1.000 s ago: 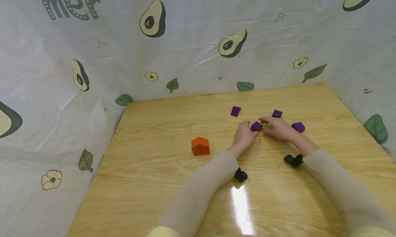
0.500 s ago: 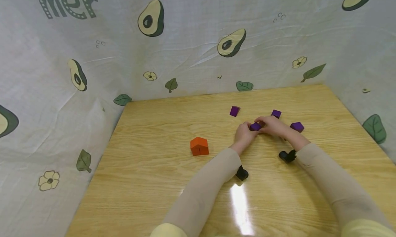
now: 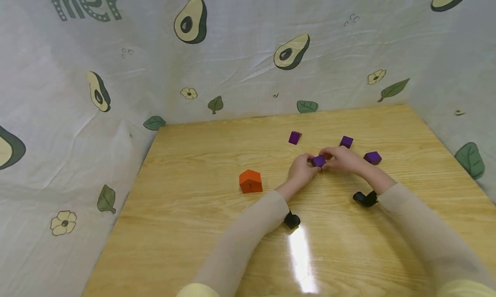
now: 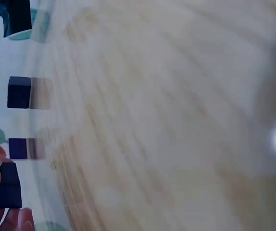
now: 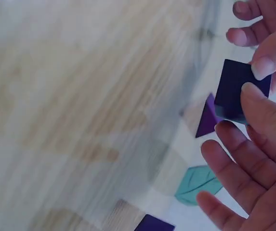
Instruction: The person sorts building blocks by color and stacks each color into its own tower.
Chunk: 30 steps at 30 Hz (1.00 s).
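Observation:
Thumbs and fingers of both hands pinch one small purple block (image 3: 318,161) between them, low over the wooden table. My left hand (image 3: 301,170) grips its left side, and my right hand (image 3: 341,159) takes it from the right. In the right wrist view, both thumbs press on the dark flat face of the block (image 5: 231,86), while the lower fingers of the right hand (image 5: 253,168) spread loosely beneath. Over in the left wrist view, the same block (image 4: 6,187) looks nearly black, with fingertips above and below it.
Behind the hands lie purple blocks, one at the back left (image 3: 295,137) and another at the back right (image 3: 346,142). A third purple block (image 3: 373,158) is beside the right wrist. An orange house-shaped block (image 3: 250,181) stands to the left. Avocado-print cloth (image 3: 240,73) borders the table.
My right hand has moved left from beside the purple block and now grips it together with my left hand. The block has shifted slightly left and toward me.

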### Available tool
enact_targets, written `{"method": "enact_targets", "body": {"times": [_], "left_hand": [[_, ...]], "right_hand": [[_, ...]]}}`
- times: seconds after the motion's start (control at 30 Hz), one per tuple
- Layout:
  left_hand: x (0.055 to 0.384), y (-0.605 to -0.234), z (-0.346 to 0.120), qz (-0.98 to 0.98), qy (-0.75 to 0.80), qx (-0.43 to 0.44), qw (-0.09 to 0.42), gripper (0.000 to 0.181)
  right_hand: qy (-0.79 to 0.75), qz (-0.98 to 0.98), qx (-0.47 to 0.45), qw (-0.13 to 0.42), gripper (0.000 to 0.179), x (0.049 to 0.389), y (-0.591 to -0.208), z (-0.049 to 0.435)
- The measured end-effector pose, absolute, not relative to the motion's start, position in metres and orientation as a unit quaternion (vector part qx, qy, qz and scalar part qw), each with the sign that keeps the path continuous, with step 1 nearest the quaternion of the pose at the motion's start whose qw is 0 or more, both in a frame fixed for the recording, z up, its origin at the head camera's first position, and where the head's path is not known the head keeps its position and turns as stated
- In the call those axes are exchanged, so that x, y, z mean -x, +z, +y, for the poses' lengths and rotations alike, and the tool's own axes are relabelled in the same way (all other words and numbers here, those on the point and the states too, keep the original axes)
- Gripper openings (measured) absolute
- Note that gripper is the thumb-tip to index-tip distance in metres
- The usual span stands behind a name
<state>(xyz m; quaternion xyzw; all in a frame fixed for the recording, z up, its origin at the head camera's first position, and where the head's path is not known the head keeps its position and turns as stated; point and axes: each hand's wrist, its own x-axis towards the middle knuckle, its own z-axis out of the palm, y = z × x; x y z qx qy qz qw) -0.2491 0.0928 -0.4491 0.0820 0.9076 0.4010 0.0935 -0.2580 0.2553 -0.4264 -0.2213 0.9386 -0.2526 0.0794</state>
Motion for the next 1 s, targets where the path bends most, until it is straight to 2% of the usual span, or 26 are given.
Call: {"method": "enact_targets", "body": {"times": [0.4,0.6,1.0], "left_hand": [[0.227,-0.453,0.062,0.913,0.367,-0.136,0.120,0.034],[0.218,-0.455,0.046,0.911,0.356,-0.142,0.154,0.034],[0.212,-0.456,0.025,0.903,0.359,-0.156,0.174,0.036]], "right_hand": [[-0.283,0.926,0.242,0.068,0.028,0.229,-0.435,0.234],[-0.305,0.915,0.255,0.071,0.030,0.216,-0.442,0.224],[-0.308,0.906,0.277,0.090,0.029,0.212,-0.446,0.209]]}}
